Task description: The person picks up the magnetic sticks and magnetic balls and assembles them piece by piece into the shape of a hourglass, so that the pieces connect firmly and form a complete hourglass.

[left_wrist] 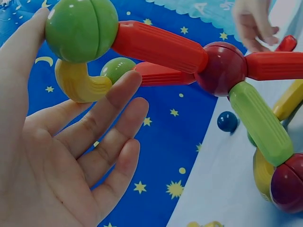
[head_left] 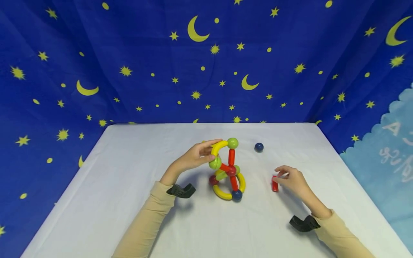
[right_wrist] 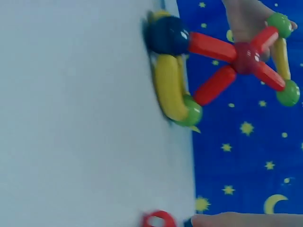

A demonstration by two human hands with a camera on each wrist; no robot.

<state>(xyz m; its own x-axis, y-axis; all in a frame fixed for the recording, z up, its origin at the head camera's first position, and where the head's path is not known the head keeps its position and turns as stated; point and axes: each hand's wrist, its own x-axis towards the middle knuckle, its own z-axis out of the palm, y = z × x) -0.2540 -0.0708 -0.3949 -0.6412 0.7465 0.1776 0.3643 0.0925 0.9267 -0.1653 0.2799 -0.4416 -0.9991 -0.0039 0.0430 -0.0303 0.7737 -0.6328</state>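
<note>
A magnetic ball-and-rod structure (head_left: 232,171) stands upright on the table, with red, green and curved yellow rods joined by coloured balls. At its top left, my left hand (head_left: 197,156) holds it, thumb against a green ball (left_wrist: 81,29) and fingers behind the curved yellow rod (left_wrist: 75,81). The lower fingers spread out nearly straight. To the right, my right hand (head_left: 292,180) is over a loose red rod (head_left: 275,184), thumb tip right at its upper end and index finger apart from it. In the right wrist view, only one finger (right_wrist: 241,220) and the blurred rod end (right_wrist: 158,219) show.
A loose dark blue ball (head_left: 259,147) lies behind the red rod, right of the structure. The white-covered table (head_left: 129,150) ends at a blue curtain (head_left: 155,53) with moons and stars. A light blue panel with writing (head_left: 390,143) hangs at the right.
</note>
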